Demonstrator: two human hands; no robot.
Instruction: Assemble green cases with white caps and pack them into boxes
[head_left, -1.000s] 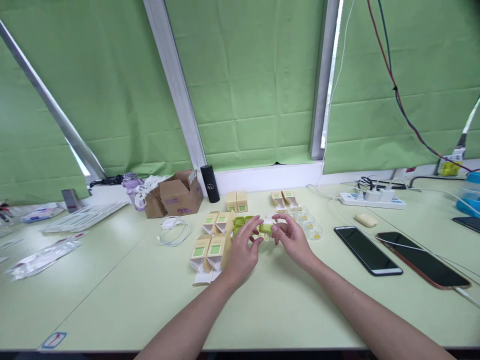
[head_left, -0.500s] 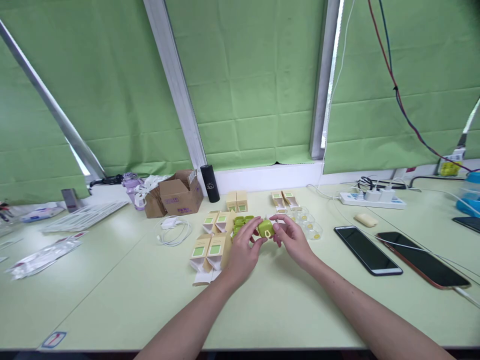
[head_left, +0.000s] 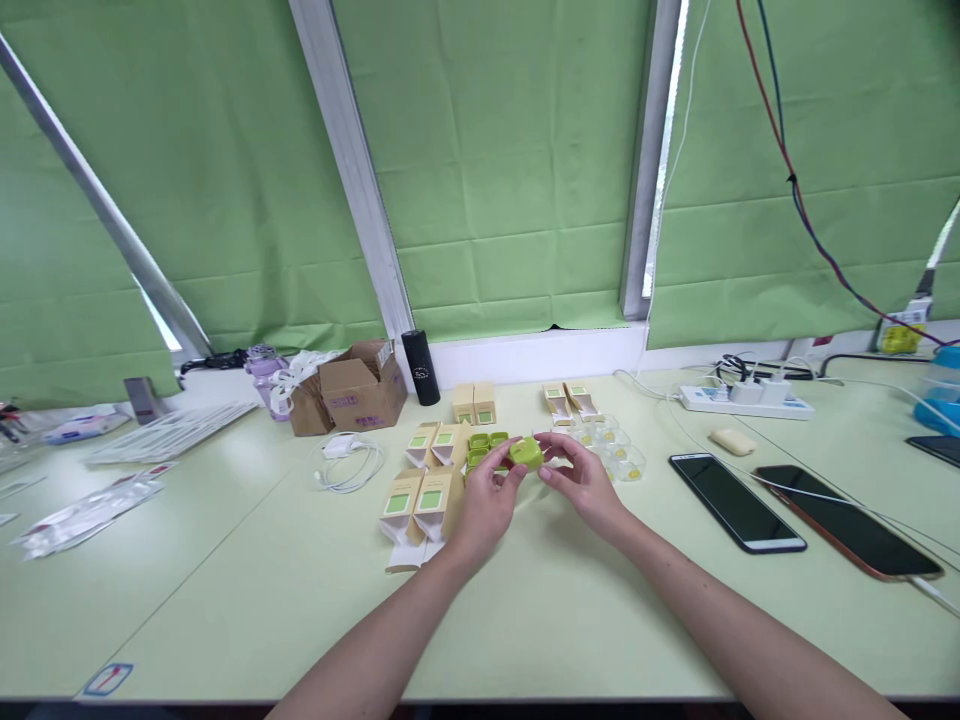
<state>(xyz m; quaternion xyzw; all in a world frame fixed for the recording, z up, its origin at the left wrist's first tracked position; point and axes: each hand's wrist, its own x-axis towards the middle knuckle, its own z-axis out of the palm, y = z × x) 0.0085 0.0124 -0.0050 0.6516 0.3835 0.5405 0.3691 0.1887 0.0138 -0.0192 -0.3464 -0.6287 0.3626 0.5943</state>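
The left hand (head_left: 486, 500) and right hand (head_left: 586, 486) pinch the green case (head_left: 526, 453) beside the boxes (head_left: 420, 497); loose fingers could drop it.

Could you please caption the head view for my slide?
A left hand and right hand hold a small green case over the table beside cartons.

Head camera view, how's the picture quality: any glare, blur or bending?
Head view: soft, even daylight, faint shadows on the table; the small green case between the left hand and right hand is fairly sharp; the window frames splay outward, likely wide-angle distortion; daylight blows out the blind gap.
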